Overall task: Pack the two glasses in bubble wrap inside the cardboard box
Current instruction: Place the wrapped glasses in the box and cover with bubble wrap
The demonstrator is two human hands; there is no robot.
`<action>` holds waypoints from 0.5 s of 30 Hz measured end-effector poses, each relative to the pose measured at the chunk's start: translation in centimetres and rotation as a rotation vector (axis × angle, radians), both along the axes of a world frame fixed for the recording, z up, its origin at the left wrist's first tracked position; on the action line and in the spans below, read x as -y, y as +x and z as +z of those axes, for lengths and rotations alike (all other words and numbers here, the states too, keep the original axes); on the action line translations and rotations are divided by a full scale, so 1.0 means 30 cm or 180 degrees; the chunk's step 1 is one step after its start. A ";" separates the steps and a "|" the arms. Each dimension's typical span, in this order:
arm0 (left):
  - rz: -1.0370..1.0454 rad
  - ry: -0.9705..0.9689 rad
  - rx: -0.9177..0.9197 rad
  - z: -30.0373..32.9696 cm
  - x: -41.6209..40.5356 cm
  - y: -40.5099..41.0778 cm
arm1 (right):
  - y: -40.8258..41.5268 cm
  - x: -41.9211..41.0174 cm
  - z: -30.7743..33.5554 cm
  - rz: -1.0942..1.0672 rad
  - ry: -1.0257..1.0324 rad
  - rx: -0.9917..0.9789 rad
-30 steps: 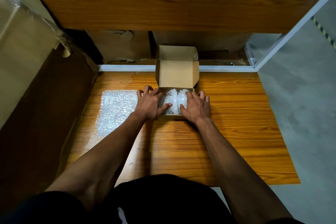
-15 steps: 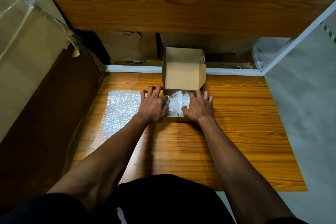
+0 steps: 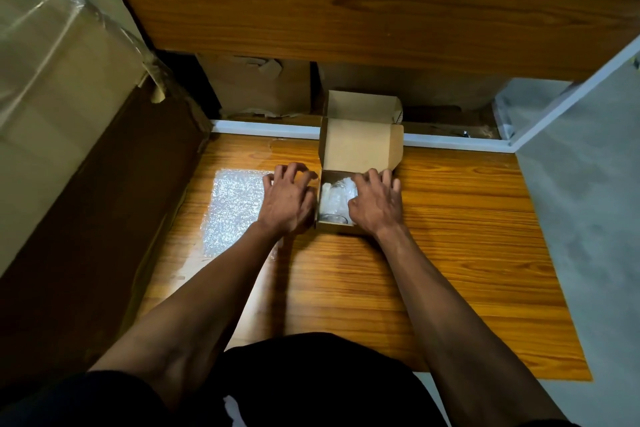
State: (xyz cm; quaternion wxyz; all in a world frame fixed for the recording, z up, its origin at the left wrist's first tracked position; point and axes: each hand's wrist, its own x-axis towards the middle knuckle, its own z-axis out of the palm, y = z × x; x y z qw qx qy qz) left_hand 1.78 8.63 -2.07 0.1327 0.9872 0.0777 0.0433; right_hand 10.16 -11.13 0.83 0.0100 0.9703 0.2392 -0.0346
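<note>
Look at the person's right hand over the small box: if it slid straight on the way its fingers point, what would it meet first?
Probably the upright lid flap of the cardboard box. The right hand has its fingers pointing away from the person, close to the flap's base; depth is unclear in this one view.

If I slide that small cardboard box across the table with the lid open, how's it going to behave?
The box probably slides easily: the wooden table looks smooth and glossy. The contents are likely fragile; a glass shows through the bubble wrap, so push gently. The upright lid may flop or catch.
</note>
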 end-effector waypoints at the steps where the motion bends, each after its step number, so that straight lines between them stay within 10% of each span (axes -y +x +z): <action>1: 0.0226 -0.0084 0.0080 -0.003 -0.021 -0.012 | -0.009 -0.007 -0.005 0.0051 0.0163 0.0160; 15: 0.0757 -0.0134 -0.0731 -0.062 -0.265 -0.096 | -0.149 -0.349 -0.046 0.1216 0.1554 -0.0526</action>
